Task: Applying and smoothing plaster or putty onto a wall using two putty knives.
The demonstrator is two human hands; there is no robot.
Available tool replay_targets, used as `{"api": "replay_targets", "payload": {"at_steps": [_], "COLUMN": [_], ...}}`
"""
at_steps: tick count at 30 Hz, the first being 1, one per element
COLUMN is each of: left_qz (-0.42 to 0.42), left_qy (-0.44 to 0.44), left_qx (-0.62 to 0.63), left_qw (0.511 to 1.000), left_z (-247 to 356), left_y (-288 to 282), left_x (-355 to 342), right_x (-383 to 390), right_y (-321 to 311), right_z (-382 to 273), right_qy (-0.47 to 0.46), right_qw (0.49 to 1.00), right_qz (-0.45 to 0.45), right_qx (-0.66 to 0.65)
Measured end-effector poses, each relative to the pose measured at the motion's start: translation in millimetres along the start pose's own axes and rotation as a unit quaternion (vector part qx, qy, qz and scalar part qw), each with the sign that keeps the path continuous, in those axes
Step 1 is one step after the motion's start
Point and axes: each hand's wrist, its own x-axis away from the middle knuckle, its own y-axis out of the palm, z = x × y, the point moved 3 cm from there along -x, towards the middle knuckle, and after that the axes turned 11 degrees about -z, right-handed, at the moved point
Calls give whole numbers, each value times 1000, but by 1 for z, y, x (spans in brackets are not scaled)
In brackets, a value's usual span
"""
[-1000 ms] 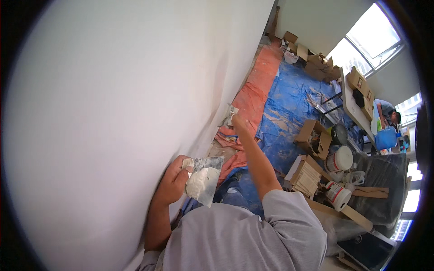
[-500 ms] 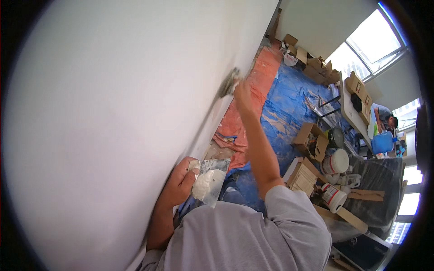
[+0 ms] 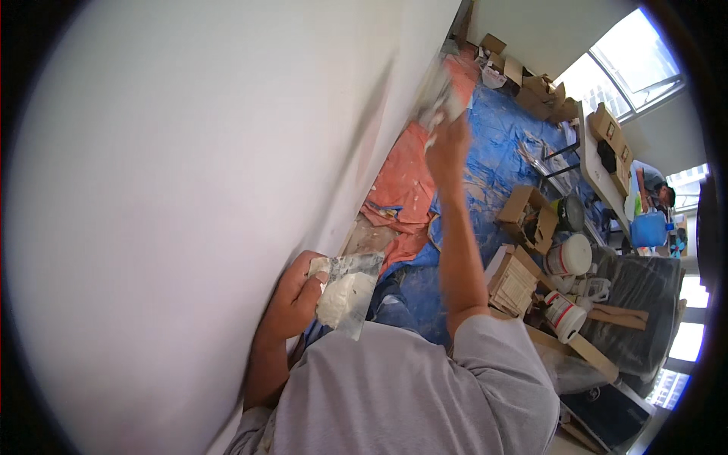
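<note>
Head view: I look down my remote feed past a grey shirt (image 3: 409, 387), with a pale wall (image 3: 189, 227) running near to far on the left.
Left hand (image 3: 294, 303): near, just beside the wall, clamped on a flat plate (image 3: 367, 263), thumb on top.
White paste (image 3: 339, 299): heaped on that plate.
Right hand (image 3: 449, 152): farther out, well apart from the left, closed around a tool (image 3: 440, 105); motion blurs both, and I cannot tell whether the tool touches the wall.
Floor: an orange sheet (image 3: 406, 178) lies nearer the wall, a blue sheet (image 3: 497, 144) to its right.
Right side: two white buckets (image 3: 570, 255) stand near an open cardboard box (image 3: 527, 216).
Far right: another person (image 3: 652, 186) leans beyond a table (image 3: 599, 171), near a blue container (image 3: 650, 230).
Far end: I make out more cardboard boxes (image 3: 540, 95) and a window (image 3: 633, 57).
</note>
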Motion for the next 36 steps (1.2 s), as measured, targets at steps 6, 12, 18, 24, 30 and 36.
{"api": "replay_targets", "payload": {"at_steps": [6,12,18,24,30,36], "left_qz": [17,-6,-11,-89,-32,-83], "left_qy": [-8,16,33,91,104,92], "left_qx": [-1,7,4,34,9,52], "left_qw": [1000,1000,999,991,994,991], "left_z": [1,3,-1,15,-3,-5], "left_y": [-3,1,1,17,-3,13], "left_x": [8,1,1,-16,3,-10], "right_x": [129,125,74,-13,-56,-185], "right_y": [92,136,114,4,42,-50], "right_z": [251,305,232,230,-9,-49], "right_qy": [230,531,445,86,210,-145], "right_qw": [955,789,850,987,943,976], "right_qz": [-181,-75,-88,-130,-147,-158], "right_qx": [53,-298,-270,26,-212,30]}}
